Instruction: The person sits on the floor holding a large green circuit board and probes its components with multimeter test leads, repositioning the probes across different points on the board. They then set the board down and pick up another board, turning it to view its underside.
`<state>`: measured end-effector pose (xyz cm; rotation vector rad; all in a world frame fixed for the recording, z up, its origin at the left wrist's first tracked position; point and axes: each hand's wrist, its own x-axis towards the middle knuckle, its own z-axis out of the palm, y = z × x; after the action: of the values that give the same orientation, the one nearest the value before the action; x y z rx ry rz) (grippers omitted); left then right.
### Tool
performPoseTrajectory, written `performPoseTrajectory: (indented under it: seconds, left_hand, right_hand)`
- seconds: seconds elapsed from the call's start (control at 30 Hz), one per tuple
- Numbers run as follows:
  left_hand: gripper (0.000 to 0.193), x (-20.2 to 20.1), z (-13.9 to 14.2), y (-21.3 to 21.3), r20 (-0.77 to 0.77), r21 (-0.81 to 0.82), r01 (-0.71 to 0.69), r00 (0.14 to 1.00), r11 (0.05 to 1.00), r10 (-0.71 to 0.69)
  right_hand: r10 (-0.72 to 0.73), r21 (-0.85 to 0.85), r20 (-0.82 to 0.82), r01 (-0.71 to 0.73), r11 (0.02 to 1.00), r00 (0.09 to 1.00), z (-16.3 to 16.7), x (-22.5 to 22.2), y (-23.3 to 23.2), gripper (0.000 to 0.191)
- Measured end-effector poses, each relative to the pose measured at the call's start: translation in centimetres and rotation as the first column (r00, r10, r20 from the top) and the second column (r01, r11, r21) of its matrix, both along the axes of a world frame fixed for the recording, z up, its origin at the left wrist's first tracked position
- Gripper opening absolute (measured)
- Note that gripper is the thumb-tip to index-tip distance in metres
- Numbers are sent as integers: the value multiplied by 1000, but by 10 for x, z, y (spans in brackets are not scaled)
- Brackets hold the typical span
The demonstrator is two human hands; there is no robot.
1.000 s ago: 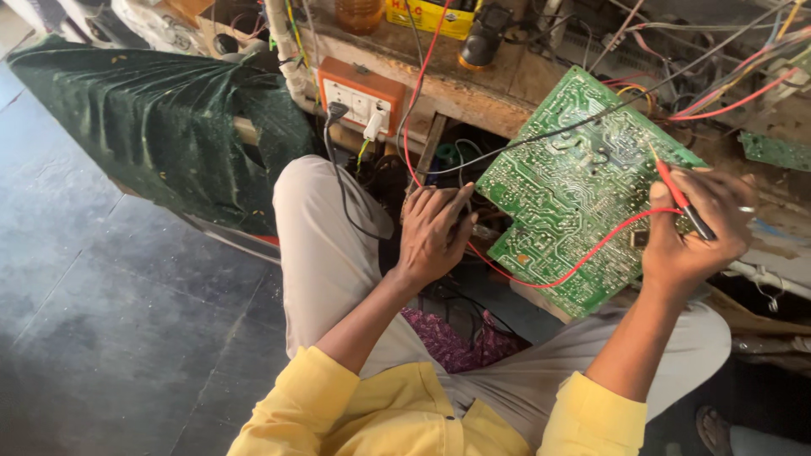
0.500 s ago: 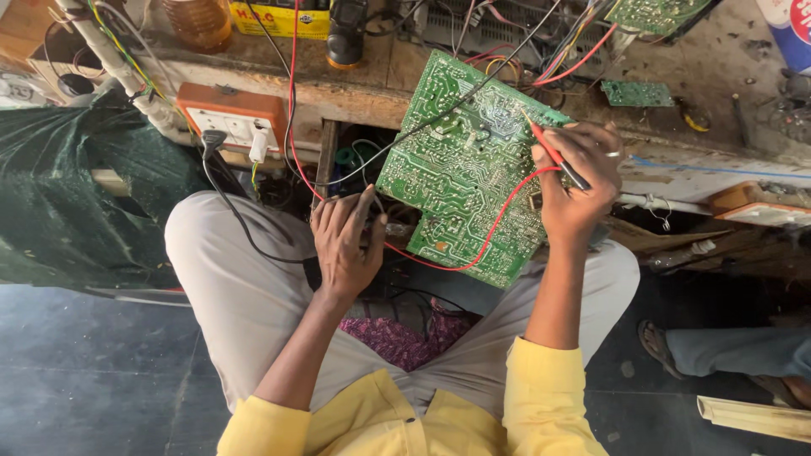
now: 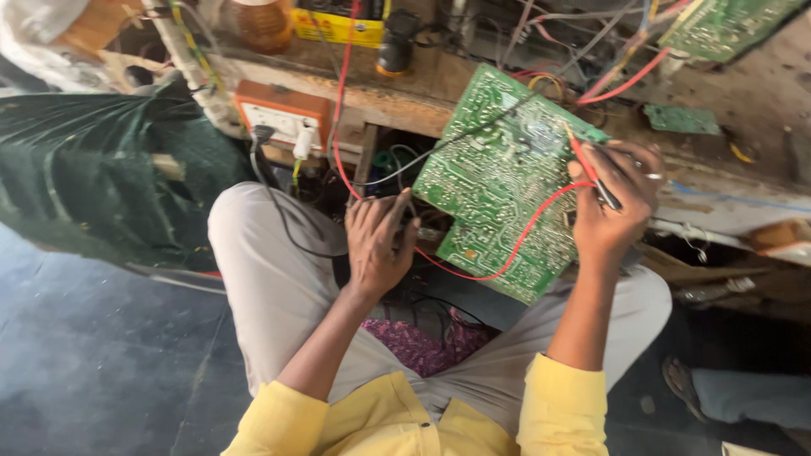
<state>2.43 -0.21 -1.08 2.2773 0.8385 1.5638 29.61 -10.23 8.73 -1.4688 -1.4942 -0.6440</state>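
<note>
A large green circuit board (image 3: 498, 181) leans tilted against the edge of a wooden workbench (image 3: 422, 89), solder side towards me. My right hand (image 3: 612, 203) grips a red test probe (image 3: 591, 173) with its tip on the board's upper right part; a red lead (image 3: 507, 257) loops from it across the board. My left hand (image 3: 378, 241) rests over a dark object at the board's lower left edge, above my knee; what it grips is hidden under the fingers. A black lead (image 3: 456, 139) crosses the board's top.
An orange and white socket box (image 3: 283, 118) with plugs hangs on the bench front. Tangled wires, a smaller green board (image 3: 680, 118) and a brown jar (image 3: 262, 21) sit on the bench. A dark green cloth (image 3: 93, 177) lies left. Another person's foot (image 3: 743, 393) is at right.
The view has shifted, so the board and hands sit more to the centre-right. My right hand still keeps the red probe on the board; my left hand stays by the lower left edge.
</note>
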Motion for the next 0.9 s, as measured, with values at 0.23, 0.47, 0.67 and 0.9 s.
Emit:
performPoseTrajectory:
  seconds: [0.23, 0.47, 0.67, 0.9]
  left_hand:
    - [44, -2, 1, -1, 26, 4, -2, 1000, 1000, 2]
    - [44, -2, 0, 0, 33, 4, 11, 999, 1000, -11]
    - [44, -3, 0, 0, 5, -2, -2, 1000, 1000, 2]
    - [42, 0, -1, 0, 10, 1, 21, 1000, 1000, -21]
  right_hand:
    - [25, 14, 12, -25, 1000, 1000, -3, 3, 0, 20]
    - [41, 26, 8, -41, 999, 999, -4, 3, 1, 21]
    - [67, 27, -38, -66, 997, 997, -1, -1, 2, 21]
    - [-14, 7, -29, 14, 1000, 999, 1, -4, -2, 22]
